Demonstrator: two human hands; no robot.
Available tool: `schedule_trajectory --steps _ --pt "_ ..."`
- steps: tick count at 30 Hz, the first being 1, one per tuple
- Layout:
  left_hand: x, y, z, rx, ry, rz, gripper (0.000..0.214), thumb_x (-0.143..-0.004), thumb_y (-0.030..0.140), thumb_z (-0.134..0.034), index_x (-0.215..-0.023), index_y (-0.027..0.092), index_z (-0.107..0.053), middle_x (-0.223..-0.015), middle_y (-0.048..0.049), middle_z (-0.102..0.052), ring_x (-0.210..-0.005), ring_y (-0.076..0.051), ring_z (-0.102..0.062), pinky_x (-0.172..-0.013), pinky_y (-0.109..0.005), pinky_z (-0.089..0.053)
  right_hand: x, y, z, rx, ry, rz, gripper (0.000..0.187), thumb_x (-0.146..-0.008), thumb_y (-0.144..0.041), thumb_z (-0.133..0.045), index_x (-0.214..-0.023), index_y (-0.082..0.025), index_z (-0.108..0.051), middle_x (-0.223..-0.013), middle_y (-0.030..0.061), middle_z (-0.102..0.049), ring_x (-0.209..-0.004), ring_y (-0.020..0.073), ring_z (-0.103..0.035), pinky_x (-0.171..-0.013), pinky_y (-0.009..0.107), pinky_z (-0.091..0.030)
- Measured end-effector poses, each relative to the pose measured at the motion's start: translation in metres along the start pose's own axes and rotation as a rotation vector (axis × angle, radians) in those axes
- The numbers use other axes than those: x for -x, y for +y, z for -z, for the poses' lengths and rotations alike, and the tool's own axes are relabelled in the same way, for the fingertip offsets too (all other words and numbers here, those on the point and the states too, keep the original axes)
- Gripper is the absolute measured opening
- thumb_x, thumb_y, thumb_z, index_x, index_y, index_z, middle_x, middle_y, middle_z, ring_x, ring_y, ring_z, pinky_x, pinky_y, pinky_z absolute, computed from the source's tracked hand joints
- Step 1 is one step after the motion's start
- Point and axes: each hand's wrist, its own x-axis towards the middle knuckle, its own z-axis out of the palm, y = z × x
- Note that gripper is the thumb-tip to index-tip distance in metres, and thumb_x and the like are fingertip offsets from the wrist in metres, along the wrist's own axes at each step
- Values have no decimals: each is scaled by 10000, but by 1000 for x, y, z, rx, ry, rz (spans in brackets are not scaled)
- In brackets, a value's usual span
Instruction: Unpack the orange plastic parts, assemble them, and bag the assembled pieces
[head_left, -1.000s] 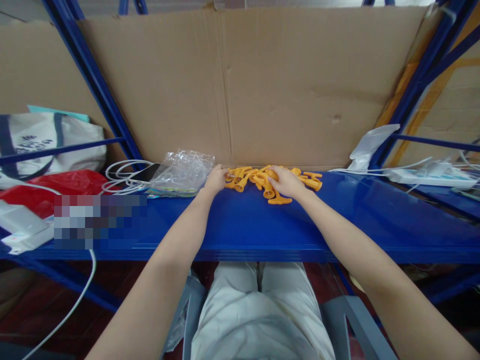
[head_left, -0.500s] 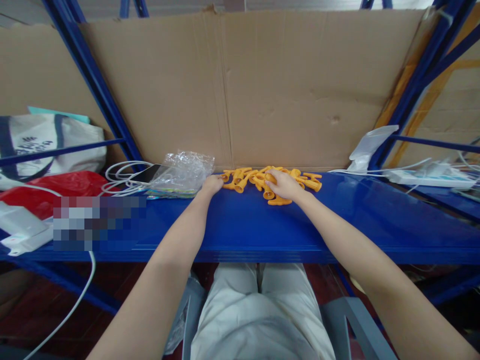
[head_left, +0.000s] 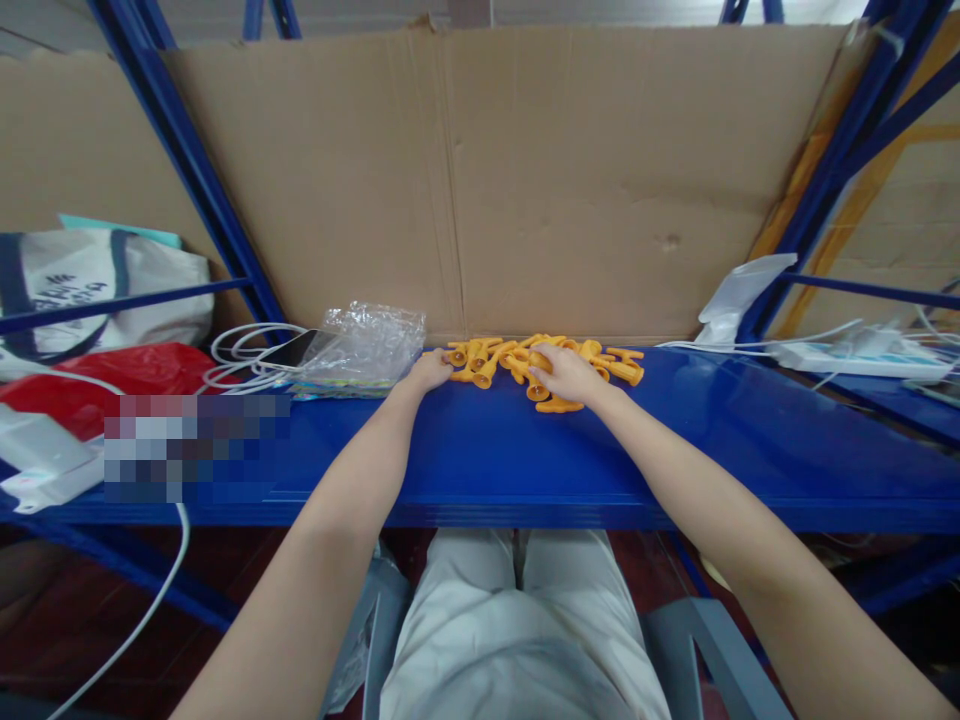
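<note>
A pile of orange-yellow plastic T-shaped handles [head_left: 484,378], some with a round hollow end, lies on the blue shelf top [head_left: 510,455] close to the cardboard. My left hand [head_left: 433,371] is closed at the pile's left end; a bit of orange shows at its fingers, mostly hidden by them. Over the middle of the pile, my right hand [head_left: 568,372] has its fingers and thumb closed round one orange handle [head_left: 538,359]. A single handle [head_left: 559,405] lies just below that hand, nearer the front edge.
Behind the pile stands a tall cardboard sheet [head_left: 540,180]. To the left are a clear plastic bag [head_left: 367,340], coiled white cable [head_left: 225,360], a red bag [head_left: 150,375] and a white power adapter [head_left: 45,450]. A power strip [head_left: 862,358] lies at the right.
My left hand has shifted slightly right against the pile, and a bit of orange now shows above its fingers. My right hand stays in nearly the same place on its handle.
</note>
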Motion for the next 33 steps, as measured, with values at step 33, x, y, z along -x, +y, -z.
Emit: schedule_trajectory --steps 33 --pt "1 7 -7 -228 -13 116 572 -940 399 -426 -1398 98 -590 -1511 -221 -527 -1417 -396 -461 -1131 -504 -415 2 -3 1 22 -9 -7 407 -947 -267 -561 -1329 -158 -651 -1330 149 -683 -1244 300 -634 -1065 443 -482"
